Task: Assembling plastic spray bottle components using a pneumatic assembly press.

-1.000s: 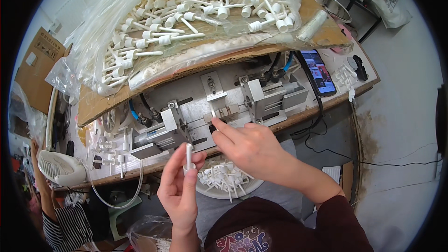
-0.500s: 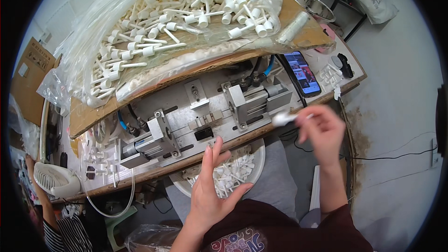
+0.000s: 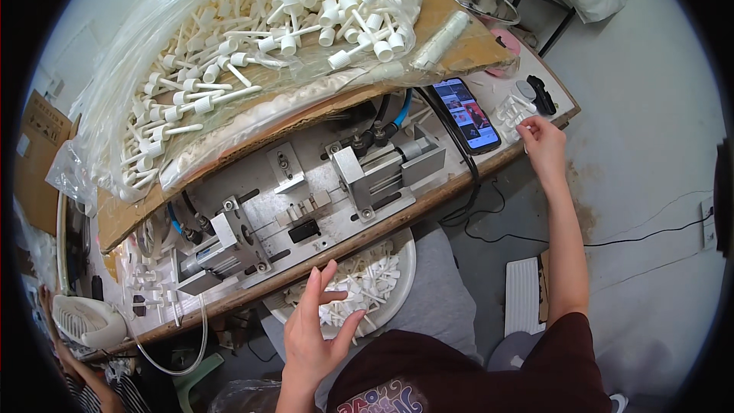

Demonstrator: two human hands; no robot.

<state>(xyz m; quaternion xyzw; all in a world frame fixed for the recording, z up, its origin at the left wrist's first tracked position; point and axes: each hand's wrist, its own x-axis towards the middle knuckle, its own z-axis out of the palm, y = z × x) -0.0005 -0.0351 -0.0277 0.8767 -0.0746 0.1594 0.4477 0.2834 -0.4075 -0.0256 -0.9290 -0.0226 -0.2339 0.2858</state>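
My left hand (image 3: 315,330) hovers, fingers spread and holding nothing, over the near side of a white basket (image 3: 411,264) of white caps with stems (image 3: 376,284). At the table's right end, my right hand (image 3: 543,145) pinches a white cap with a stem; a thin pale tip shows below the fingers (image 3: 525,150), and the rest is mostly hidden. Those fingertips are beside a small group of white pieces (image 3: 508,111). Between my hands' reach, on the bench, sits a metal fixture with two clamping cylinders (image 3: 375,176) (image 3: 225,245) and a small centre block (image 3: 303,209).
A cardboard sheet (image 3: 489,50) bears a plastic bag heaped with white stemmed caps (image 3: 290,27). A lit phone (image 3: 466,116) and black cables lie right of the fixture. A white fan (image 3: 88,321) stands left, near another person's arm (image 3: 80,371). Steel bowls (image 3: 478,0) are behind.
My right hand has moved up and right with the white stemmed cap to the small group of pieces. My left hand has shifted slightly left and down, still open. The view has turned rightward.
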